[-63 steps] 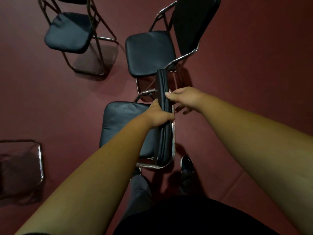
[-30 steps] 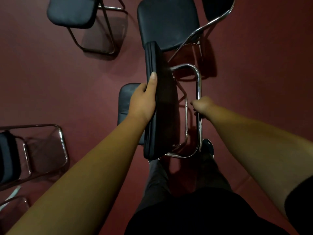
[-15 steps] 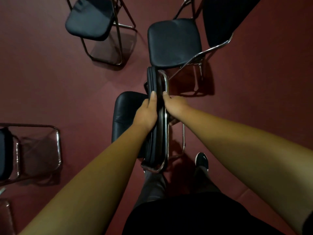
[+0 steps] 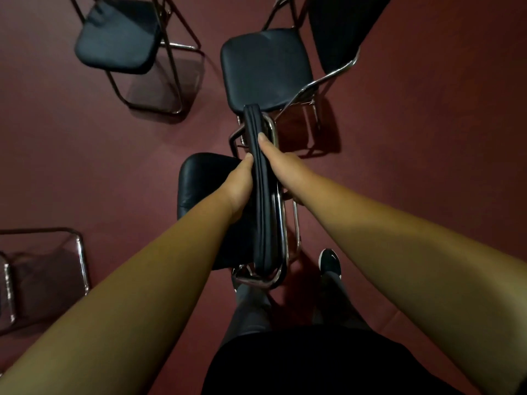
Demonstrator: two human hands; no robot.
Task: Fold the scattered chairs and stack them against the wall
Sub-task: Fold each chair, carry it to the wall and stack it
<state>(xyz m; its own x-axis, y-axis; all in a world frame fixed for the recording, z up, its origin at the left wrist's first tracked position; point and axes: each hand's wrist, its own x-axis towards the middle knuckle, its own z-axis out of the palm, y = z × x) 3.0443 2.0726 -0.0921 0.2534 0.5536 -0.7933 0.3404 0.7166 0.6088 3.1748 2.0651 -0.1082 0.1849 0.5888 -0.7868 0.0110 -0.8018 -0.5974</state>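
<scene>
Floor (image 4: 427, 138): dark red, carries everything. No wall in view.

Two open chairs on the far part of the floor: far-left chair (image 4: 117, 35) and far-centre chair (image 4: 262, 67). The second stands just beyond the one we hold. A third chair frame (image 4: 77, 252) sits at the left edge of what we see.

The chair we're folding (image 4: 263, 209) is mid-floor, right in front of our legs. Its back pad is edge-on, with the chrome tubes drawn nearly flat against it. Its seat (image 4: 199, 178) sticks out left, so we judge the fold unfinished.

Left hand (image 4: 239, 183) wraps the pad from the left, thumb on top. Right hand (image 4: 282, 169) clamps the pad and tube from the right, thumb along the top edge. Its fingers are hidden underneath. Shoe (image 4: 330, 260) is just beside the chair's bottom bar.

Risks:
- Right fingers sit next to closing tubes, so they get pinched if the frame snaps shut.
- Seat not flat, so it may swing and reopen the frame when we lift.
- Far-centre chair is close, so legs could snag as we swing away.
- If our grip slips, the bottom bar lands on our toes.
</scene>
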